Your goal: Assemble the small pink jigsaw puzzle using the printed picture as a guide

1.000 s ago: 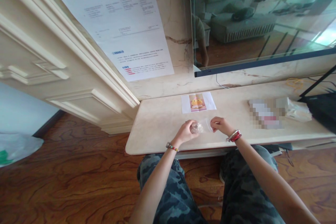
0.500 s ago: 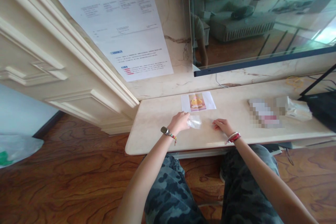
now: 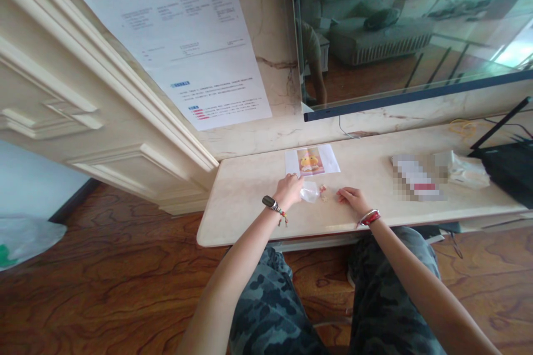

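Observation:
My left hand (image 3: 288,190) grips a small clear plastic bag (image 3: 310,193), held tipped over the marble tabletop (image 3: 250,199). A few tiny pinkish pieces (image 3: 323,192) lie on the table just right of the bag's mouth. My right hand (image 3: 350,199) rests on the table right of those pieces, fingers curled loosely, with nothing visible in it. A printed picture of a yellow figure (image 3: 311,160) lies on the table just beyond both hands.
A large printed sheet (image 3: 175,33) hangs on the wall at left. A blurred packet (image 3: 414,177) and crumpled clear plastic (image 3: 462,169) lie at the right of the table, beside a dark device (image 3: 508,163). A mirror panel (image 3: 408,28) stands behind.
Both hands held the bag a second ago. The right hand let go and settled on the table. The left hand moved the bag forward and tipped it; small pieces now lie beside it.

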Action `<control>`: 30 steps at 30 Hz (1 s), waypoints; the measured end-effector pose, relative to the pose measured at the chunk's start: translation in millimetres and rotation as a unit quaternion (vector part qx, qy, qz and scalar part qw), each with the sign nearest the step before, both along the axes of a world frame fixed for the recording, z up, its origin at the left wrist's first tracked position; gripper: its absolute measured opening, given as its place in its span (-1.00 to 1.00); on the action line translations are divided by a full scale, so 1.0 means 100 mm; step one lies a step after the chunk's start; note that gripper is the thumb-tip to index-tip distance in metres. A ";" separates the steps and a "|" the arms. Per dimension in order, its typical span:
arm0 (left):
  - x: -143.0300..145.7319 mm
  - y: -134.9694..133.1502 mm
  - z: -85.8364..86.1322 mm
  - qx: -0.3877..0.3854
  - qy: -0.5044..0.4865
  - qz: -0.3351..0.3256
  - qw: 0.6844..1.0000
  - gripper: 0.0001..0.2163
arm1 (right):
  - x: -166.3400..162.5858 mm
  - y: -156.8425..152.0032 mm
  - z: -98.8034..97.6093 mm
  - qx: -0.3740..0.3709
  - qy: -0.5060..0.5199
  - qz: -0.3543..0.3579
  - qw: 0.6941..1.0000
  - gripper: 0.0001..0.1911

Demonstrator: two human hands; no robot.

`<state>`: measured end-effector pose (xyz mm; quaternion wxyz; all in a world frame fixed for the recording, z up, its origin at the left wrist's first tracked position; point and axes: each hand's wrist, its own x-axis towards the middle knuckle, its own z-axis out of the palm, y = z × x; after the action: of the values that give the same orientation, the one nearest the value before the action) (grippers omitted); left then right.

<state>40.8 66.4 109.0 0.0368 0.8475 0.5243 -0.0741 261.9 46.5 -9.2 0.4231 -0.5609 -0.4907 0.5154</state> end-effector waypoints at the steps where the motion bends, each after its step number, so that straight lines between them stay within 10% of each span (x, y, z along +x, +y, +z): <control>1: 0.00 0.00 0.00 0.002 0.002 0.002 1.000 -0.67 | 0.00 0.00 0.01 0.002 0.000 -0.003 1.000 -0.59; 30: -0.05 -0.05 0.09 0.031 0.015 -0.006 0.999 -0.66 | 0.03 -0.03 -0.03 0.006 0.036 -0.017 0.999 -0.59</control>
<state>35.3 61.3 117.9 0.0022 0.8504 0.5214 -0.0707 265.1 43.7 -12.1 0.4529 -0.5475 -0.4687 0.5248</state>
